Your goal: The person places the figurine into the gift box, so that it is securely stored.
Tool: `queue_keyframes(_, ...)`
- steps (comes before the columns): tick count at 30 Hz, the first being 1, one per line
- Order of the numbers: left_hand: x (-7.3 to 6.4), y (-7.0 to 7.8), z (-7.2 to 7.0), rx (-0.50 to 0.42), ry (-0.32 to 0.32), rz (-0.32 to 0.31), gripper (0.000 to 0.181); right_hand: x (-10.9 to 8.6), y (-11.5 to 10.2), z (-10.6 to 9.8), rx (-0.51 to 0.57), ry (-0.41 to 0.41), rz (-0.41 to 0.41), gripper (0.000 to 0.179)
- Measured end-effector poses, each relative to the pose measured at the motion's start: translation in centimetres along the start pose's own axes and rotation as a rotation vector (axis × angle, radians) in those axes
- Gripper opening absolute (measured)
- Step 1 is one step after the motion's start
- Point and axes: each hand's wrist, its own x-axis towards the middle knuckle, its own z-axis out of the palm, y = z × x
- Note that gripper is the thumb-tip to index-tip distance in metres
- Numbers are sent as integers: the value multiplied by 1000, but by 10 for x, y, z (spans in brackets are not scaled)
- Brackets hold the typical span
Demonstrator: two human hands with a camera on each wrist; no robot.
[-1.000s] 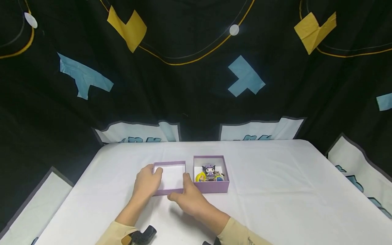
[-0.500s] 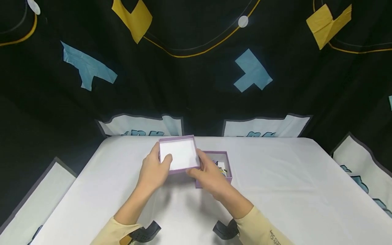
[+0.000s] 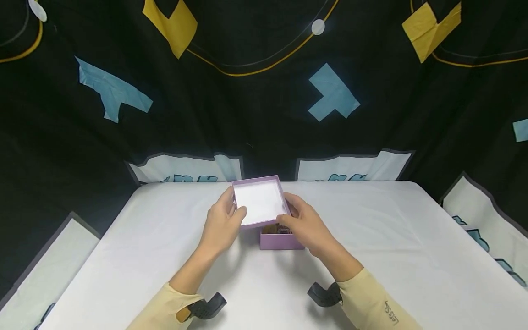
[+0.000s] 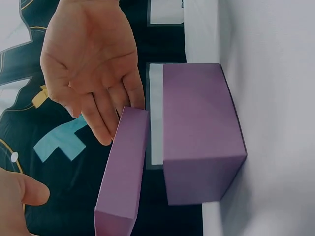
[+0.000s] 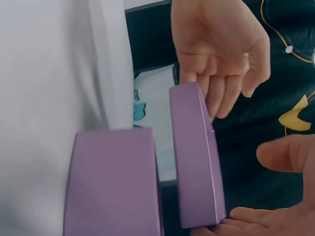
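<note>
A shallow purple box lid, white inside, is held up tilted in the head view with its hollow side facing me. My left hand holds its left edge, and my right hand holds its right edge near the front corner. Below and behind it a purple box stands on the table, mostly covered from sight. Part of its small figures shows beneath the lid. Both wrist views show the lid apart from the box. The fingers' exact contact is partly hidden.
A white-covered table lies beneath the box. Behind it hangs a black curtain with yellow and blue patches. Black wrist mounts stick out from both sleeves.
Both hands have raised the lid off the table and carried it right, over the box. The small figures, plainly visible before, are now mostly hidden. The box remains on the table.
</note>
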Motion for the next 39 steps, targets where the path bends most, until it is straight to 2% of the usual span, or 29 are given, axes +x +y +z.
queue_keyframes(3, 7, 2, 10, -21, 19, 41, 62, 1, 6, -8, 13, 49, 7, 62)
queue_keyframes(5, 11, 4, 17, -24, 36, 45, 62, 0, 9, -13, 41, 73, -4, 59)
queue_keyframes(10, 17, 11, 28, -20, 82, 8, 63, 1, 13, -22, 141, 115, -65, 54)
queue_keyframes(14, 20, 17, 33, -45, 83, -37, 65, 1, 13, -28, 188, 169, -84, 54)
queue_keyframes(17, 20, 22, 34, -82, 76, -43, 67, 1, 13, -33, 213, 196, -112, 56)
queue_keyframes(21, 17, 24, 35, -117, 84, -6, 67, 1, 16, -37, 234, 206, -144, 57)
queue_keyframes(27, 10, 20, 37, -80, 90, 66, 60, -3, 19, -43, 226, 208, -151, 51)
queue_keyframes(35, 3, 13, 34, -85, 114, 147, 43, -8, 19, -47, 343, 151, -236, 40)
queue_keyframes(39, 0, 6, 33, -139, 125, 169, 33, -10, 23, -45, 261, 173, -211, 37)
